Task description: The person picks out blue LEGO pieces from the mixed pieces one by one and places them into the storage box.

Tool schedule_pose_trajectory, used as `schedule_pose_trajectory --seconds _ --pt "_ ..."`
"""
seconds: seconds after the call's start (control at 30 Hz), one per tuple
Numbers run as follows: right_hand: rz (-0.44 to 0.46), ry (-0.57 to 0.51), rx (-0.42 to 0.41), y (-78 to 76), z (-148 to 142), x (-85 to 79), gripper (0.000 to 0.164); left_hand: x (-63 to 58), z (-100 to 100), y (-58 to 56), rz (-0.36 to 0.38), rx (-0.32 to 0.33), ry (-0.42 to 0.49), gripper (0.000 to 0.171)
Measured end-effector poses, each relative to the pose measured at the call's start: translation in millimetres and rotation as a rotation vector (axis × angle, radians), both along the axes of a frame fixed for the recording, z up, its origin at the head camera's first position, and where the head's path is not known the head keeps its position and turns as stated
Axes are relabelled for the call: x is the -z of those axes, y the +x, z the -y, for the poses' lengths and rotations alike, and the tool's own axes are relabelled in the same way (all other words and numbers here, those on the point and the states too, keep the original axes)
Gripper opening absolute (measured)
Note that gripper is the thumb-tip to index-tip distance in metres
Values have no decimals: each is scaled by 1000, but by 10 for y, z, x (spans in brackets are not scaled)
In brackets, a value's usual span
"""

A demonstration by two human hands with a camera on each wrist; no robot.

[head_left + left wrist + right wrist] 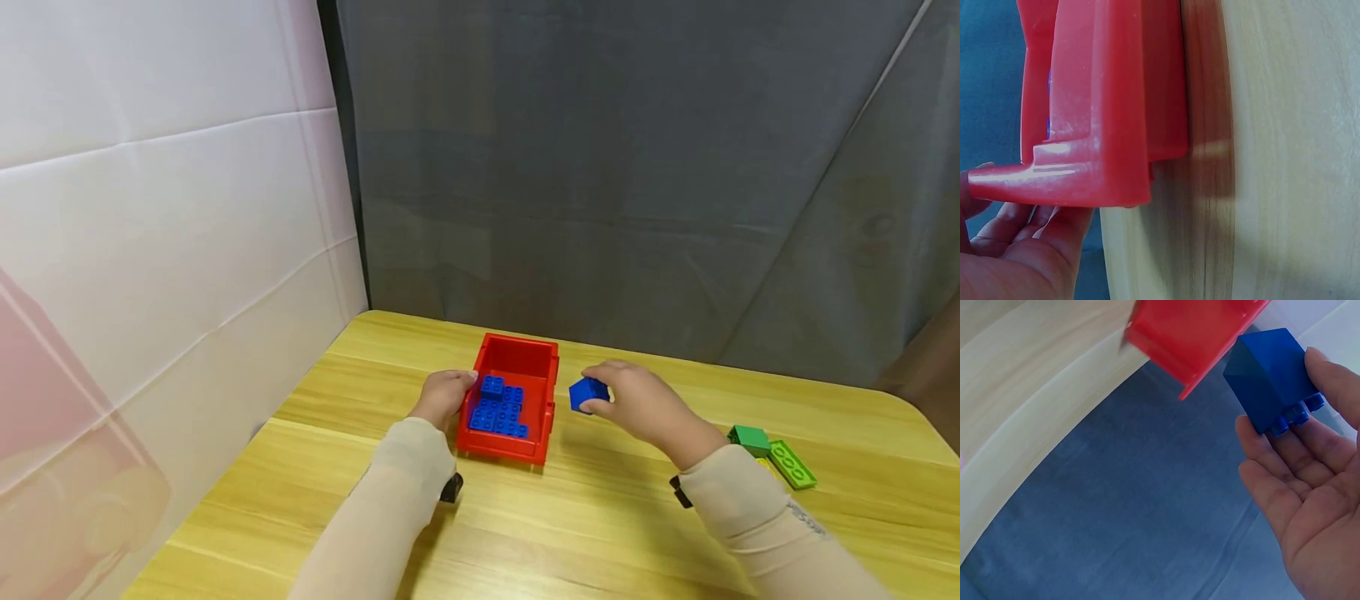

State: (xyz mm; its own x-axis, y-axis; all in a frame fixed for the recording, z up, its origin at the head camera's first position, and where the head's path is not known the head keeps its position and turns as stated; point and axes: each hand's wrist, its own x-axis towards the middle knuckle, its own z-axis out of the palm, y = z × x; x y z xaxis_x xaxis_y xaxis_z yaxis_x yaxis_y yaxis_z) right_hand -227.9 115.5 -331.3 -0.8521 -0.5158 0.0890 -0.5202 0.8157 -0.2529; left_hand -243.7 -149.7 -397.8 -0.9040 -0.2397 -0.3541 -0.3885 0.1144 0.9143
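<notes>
My left hand (442,395) grips the left rim of a red plastic bin (513,450), its thumb over the edge and fingers beneath it in the left wrist view. Inside the bin lie several blue toy bricks (497,415), side by side at its left, with one taller than the others. To the right of the bin my right hand (648,404) pinches a blue toy brick (1275,378) between thumb and fingers. That brick has a sloped side, and its studs face the palm in the right wrist view. It is held apart from the bin's right wall.
On the wooden table (600,533), beyond my right wrist, lie a dark green brick (750,440), a light green flat brick (792,464) and a partly hidden yellow piece (767,465). A grey curtain (600,183) hangs behind the table, a white one (187,233) at its left.
</notes>
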Motion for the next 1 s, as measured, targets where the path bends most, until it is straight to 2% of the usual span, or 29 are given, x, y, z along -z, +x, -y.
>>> schedule_pose_trajectory --seconds 0.23,0.47,0.77,1.0 --pt "-1 -33 14 15 157 -18 52 -6 -25 5 -1 -2 -4 40" --pt "-14 -41 17 -33 309 -16 50 7 -56 1 -1 -5 -4 41" --pt "-31 -3 11 -91 471 58 51 7 -80 2 11 -6 -20 41" --pt "-34 36 4 -102 573 56 54 -8 -111 20 11 -5 11 40"
